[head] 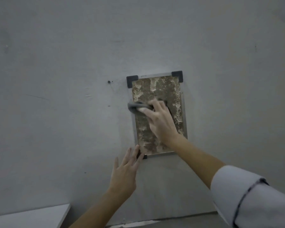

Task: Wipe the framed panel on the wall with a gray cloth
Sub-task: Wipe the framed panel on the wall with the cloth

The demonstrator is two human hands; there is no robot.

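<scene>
— Where are we with it?

— Our right hand [161,120] has the gray cloth [133,108] bunched under curled fingers and pressed to the framed panel [156,89], at about mid-height on its left edge. The panel hangs on the wall [56,63], with dark corner pieces [177,74] at the top.

— And our other hand?

— Our left hand [125,171] holds nothing. Its fingers are straight, with the tips at the frame's lower left corner (touching it, as far as we can tell).

— So how do we make this pass count?

— We think the cloth is too wadded. If we spread it flatter under the palm, more of it meets the surface. The face looks rough and mottled, so we press evenly rather than hard and let our strokes overlap. The wad laps over the frame's left rail, so we can take that rail in the same sweep. Bracing the lower corner with our left fingertips should stop the frame from shifting on the wall.
</scene>
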